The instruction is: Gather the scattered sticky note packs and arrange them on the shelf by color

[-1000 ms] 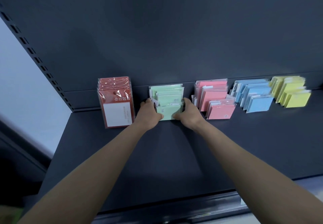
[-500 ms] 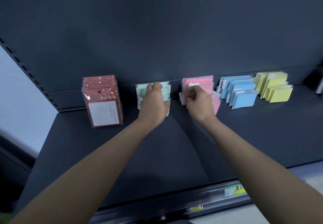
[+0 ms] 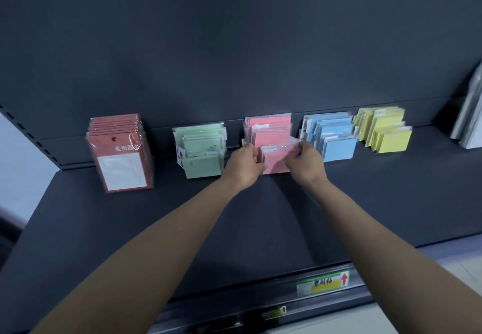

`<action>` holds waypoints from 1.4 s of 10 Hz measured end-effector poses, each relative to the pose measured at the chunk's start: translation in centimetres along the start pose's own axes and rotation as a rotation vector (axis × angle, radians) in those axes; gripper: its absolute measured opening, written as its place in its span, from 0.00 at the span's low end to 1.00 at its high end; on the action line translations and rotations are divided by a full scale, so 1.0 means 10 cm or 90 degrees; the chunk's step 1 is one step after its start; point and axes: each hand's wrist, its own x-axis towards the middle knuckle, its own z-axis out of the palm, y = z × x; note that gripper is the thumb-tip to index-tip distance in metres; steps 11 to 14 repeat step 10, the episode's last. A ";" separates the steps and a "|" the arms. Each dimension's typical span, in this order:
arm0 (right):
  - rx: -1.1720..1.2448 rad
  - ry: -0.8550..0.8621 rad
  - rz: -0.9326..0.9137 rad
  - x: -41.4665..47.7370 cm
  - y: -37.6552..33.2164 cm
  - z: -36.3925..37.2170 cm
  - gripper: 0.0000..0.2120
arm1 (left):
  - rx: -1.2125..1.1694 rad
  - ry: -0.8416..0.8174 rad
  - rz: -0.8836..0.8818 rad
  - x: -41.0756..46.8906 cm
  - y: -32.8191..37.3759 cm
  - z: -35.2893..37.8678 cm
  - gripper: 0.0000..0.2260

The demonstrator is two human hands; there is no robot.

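The front plastic-wrapped pink sticky note pack [image 3: 277, 160] is grasped at its sides by left hand [image 3: 243, 165] and right hand [image 3: 305, 163], near the dark shelf's [image 3: 130, 229] back edge.

"金榜题名" on red pack [image 3: 120, 151]

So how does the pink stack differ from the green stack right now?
The pink stack has the left hand and right hand gripping its front pack; the green stack stands untouched. Pink sits right of green. Both lean against the shelf back, packs overlapping unevenly.
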 end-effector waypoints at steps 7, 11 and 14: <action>0.002 -0.107 -0.086 0.14 0.15 -0.08 0.16 | -0.068 0.097 -0.062 0.07 -0.01 0.20 0.09; -0.016 -0.082 -0.109 0.05 0.19 -0.19 0.20 | -0.019 0.163 -0.054 -0.06 0.05 0.18 0.14; -0.016 -0.082 -0.109 0.05 0.19 -0.19 0.20 | -0.019 0.163 -0.054 -0.06 0.05 0.18 0.14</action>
